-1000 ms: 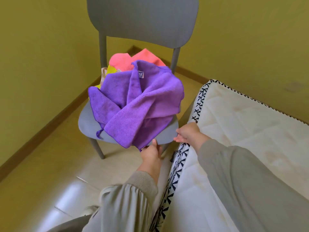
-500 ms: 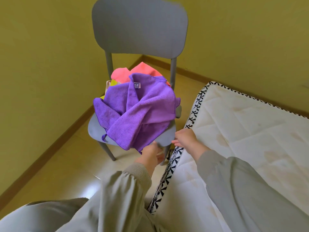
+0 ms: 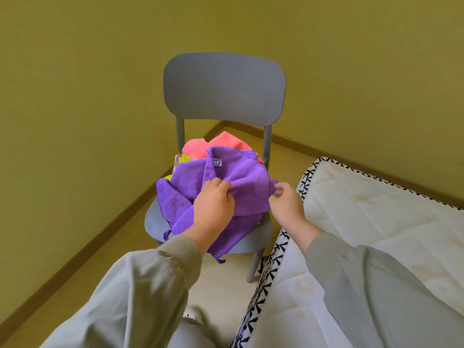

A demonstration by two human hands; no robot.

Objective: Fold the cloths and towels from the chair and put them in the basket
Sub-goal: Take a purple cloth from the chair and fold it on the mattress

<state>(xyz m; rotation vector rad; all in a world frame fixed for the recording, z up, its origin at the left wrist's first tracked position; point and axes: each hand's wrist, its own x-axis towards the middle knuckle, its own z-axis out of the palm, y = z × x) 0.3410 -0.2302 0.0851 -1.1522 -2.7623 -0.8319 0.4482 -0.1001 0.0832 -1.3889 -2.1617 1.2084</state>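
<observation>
The left hand (image 3: 213, 204) has its fingers curled into the middle of the purple cloth (image 3: 246, 187), gripping a bunched ridge of fabric from above. The right hand (image 3: 286, 207) is at the cloth's right-hand corner with thumb and forefinger drawn close together. It looks to be pinching that corner, though the fingers hide the actual contact from where I stand.

The purple cloth lies crumpled on top of the heap on the seat of the grey chair (image 3: 223, 89). Its white label (image 3: 217, 162) faces up, and one end droops over the front edge of the seat. Under and behind it are a pink cloth (image 3: 218, 144) and a bit of a yellow cloth (image 3: 185, 159). A bare mattress (image 3: 376, 209) sits just beside the chair on the right. I see no basket from here.

The risk, as I judge it, is in the lift. The left hand holds a wad and not an edge, so the cloth may come up twisted and need sorting out before any fold. Its folds also sit pressed into the heap, and a quick pull could drag the pink or yellow piece off the seat onto the floor (image 3: 75, 259). A light pinch on the corner could slip as the weight comes on.
</observation>
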